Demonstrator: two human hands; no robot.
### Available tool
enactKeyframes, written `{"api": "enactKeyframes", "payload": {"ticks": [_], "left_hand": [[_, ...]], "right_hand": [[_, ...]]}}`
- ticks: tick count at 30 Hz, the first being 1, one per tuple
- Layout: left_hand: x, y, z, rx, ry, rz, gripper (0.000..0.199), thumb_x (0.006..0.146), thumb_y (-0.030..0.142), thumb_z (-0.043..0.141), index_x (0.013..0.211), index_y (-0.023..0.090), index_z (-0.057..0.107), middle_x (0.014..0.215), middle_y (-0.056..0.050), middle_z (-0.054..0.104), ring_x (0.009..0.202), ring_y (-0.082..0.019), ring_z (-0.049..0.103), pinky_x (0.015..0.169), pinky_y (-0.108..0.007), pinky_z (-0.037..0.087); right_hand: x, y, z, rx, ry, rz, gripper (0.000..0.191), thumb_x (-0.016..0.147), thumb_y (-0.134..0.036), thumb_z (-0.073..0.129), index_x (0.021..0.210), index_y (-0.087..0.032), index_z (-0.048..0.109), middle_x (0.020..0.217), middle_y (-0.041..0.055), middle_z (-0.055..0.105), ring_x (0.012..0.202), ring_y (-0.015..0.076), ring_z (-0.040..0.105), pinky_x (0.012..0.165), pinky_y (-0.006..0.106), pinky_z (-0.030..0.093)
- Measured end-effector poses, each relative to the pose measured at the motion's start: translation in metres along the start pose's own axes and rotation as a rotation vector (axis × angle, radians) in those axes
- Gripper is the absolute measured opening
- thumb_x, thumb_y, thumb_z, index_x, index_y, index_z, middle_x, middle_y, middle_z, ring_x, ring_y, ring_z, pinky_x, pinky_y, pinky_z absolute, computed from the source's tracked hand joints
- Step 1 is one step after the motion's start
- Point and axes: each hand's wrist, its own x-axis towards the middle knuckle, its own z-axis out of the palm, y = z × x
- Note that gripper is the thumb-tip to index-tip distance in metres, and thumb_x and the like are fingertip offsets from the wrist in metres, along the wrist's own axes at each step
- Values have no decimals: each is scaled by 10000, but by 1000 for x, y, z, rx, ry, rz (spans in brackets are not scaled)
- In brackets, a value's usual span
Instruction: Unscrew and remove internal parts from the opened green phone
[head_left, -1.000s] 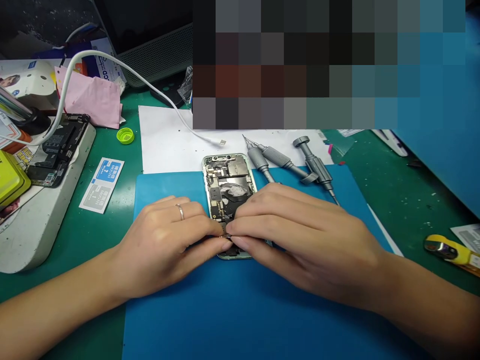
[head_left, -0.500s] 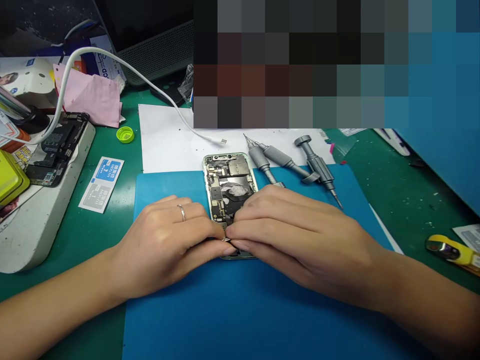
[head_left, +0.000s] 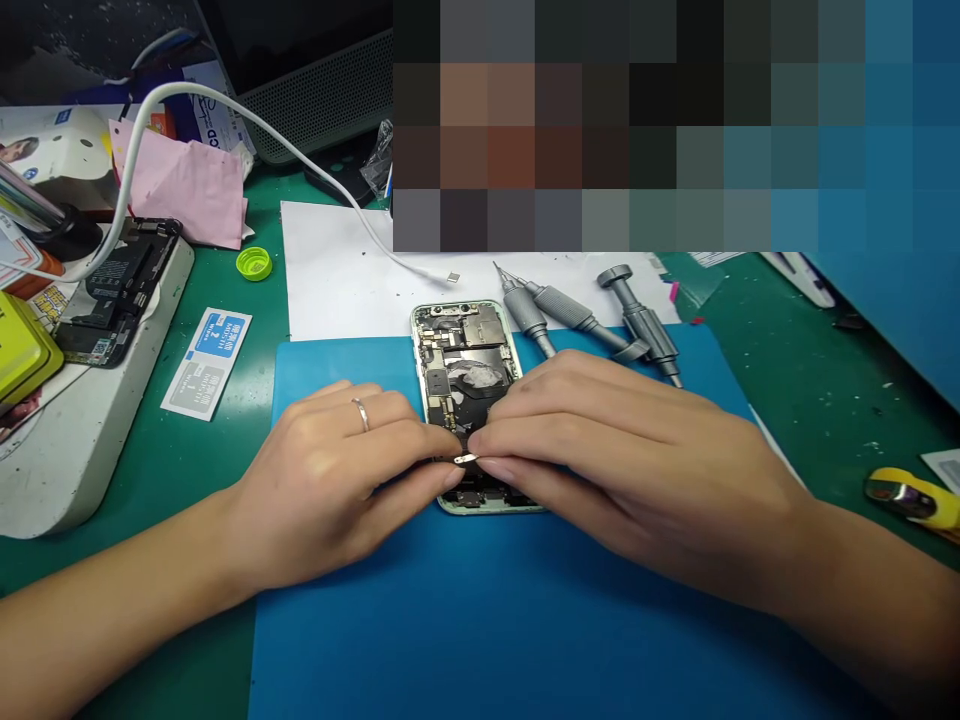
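An opened phone [head_left: 472, 375] with bare inner parts lies on the blue mat [head_left: 420, 620]. Over its lower end, my left hand [head_left: 330, 475] and my right hand [head_left: 622, 450] meet with thumbs and forefingers pinched. A small shiny metal piece [head_left: 466, 459] sits between the two pinches, held from both sides. A ring is on one finger of my left hand. My right hand covers part of the phone's right edge.
Grey screwdrivers [head_left: 571, 312] lie behind the phone. A white cable [head_left: 330, 190] arches over white paper [head_left: 337, 290]. Phone parts [head_left: 124, 290] rest on a white box [head_left: 150, 390] at left. A yellow cutter [head_left: 911, 500] lies at right.
Both hands have shifted slightly right and up, with a little more gap between their fingertips. The metal piece shows more clearly, and so does the phone's lower end.
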Motion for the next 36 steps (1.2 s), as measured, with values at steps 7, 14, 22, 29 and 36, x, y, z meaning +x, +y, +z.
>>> {"api": "enactKeyframes", "payload": {"ticks": [7,14,22,29,36], "left_hand": [[1,0,-1,26,-9,1,135,1037,206,572,980,174,691,789,-6,720,707,-114,647,660,-265,443],[-1,0,0,24,-24,-1,120,1027,202,594,980,160,697,804,-10,719,713,-122,640,656,-289,416],[3,2,-2,-6,-21,-116,144,989,173,575,1098,138,662,1040,-75,681,955,-195,580,880,-361,441],[2,4,-1,42,-75,-216,307,969,183,530,1265,133,593,1353,-127,556,1314,-253,456,1117,-411,363],[4,3,2,84,-121,-213,360,968,249,542,1312,145,557,1406,-136,546,1416,-274,397,1183,-454,334]], "right_hand": [[1,-1,0,11,-10,10,114,1007,-166,581,937,-176,670,843,34,728,766,145,633,727,298,530],[-3,0,2,24,-14,12,99,1000,-156,594,934,-165,668,856,34,713,795,145,607,758,283,512],[-5,0,3,68,-83,25,100,999,-158,595,942,-169,676,848,33,682,803,153,580,737,293,480],[-7,-1,8,55,-132,26,160,1004,-182,588,923,-144,720,811,52,652,781,181,560,702,327,436],[-7,-2,7,47,-139,35,197,1008,-180,574,873,-145,713,802,49,641,777,180,547,713,326,428]]}}
